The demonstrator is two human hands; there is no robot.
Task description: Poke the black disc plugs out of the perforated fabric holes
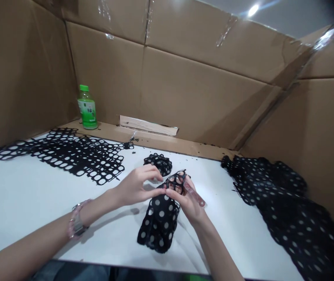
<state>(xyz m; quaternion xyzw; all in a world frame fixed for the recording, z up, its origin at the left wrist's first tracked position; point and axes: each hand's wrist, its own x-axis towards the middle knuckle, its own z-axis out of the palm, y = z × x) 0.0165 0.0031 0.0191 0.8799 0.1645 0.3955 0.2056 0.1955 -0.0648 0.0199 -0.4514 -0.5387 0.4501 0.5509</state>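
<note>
A piece of black fabric with pale dots [161, 218] hangs in front of me over the white table, its upper part a mesh of open rings. My right hand [190, 201] grips that upper part, thumb at the front and fingers behind the mesh. Lying against the same palm is a small tool with a clear reddish handle [195, 194]; its working end is hidden. My left hand [139, 185], a watch and a pink bracelet on its wrist, has its thumb tip pinching the fabric's left edge, near my right thumb. Its other fingers arch above.
Behind my hands lies a small dotted bundle [158, 163]. Black ring mesh [79, 154] spreads over the table's left, and a large dotted fabric heap [284, 203] covers the right. A green bottle [87, 109] stands by the cardboard wall [202, 93]. Small black scraps dot the back edge.
</note>
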